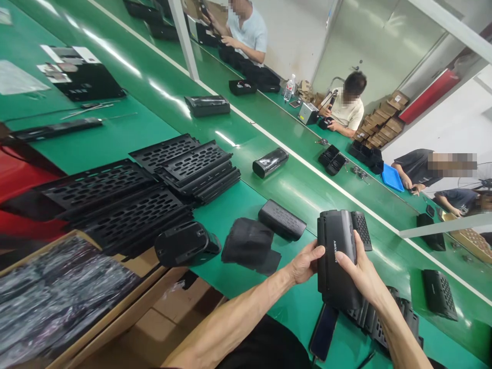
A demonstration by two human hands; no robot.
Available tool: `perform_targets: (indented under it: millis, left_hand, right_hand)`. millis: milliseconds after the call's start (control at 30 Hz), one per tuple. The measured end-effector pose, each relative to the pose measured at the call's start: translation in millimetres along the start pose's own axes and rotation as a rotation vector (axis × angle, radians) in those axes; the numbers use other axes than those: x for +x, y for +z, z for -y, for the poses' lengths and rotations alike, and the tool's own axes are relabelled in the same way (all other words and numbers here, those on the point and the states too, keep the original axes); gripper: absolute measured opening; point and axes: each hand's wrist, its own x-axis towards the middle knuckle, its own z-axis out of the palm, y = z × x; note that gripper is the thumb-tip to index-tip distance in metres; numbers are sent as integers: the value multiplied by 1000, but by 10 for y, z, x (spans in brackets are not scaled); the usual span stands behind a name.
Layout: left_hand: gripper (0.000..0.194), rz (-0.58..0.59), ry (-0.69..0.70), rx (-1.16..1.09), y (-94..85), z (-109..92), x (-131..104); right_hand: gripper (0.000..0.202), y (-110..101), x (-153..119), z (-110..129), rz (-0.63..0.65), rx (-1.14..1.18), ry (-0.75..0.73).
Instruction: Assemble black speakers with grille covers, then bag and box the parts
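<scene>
A black case [329,230] with pale lettering is held upright between both hands above the green table's edge. My left hand [307,262] grips its left side, thumb on the front face. Around the right side my right hand [355,264] is wrapped, its thumb beside the lettering. Behind the case lies a perforated black piece [362,230]. A phone [323,330] rests just below the case, and more slotted black parts [403,312] lie under my right forearm.
Stacked perforated panels [130,205], a black housing [188,243] and a dark cloth [249,243] lie to the left. Black cases [271,162] sit along the green belt [307,195]. An open carton [77,287] stands lower left. People work across the belt.
</scene>
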Motion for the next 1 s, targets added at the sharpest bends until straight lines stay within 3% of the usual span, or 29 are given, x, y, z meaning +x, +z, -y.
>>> perform_targets:
  millis: [300,700,833,1000]
  left_hand:
    - [66,-7,54,32,99,-56,-41]
    - [74,-206,107,58,252,-1,21]
    - [80,-199,107,42,283,24,34]
    - [78,-191,170,19,273,-69,65]
  right_hand:
    - [113,1,-30,80,-26,3,4]
    - [108,212,-13,80,-76,-130,-46]
    - [106,154,63,78,-73,-102,-75]
    - [106,133,-67,-92,-22,47,-238]
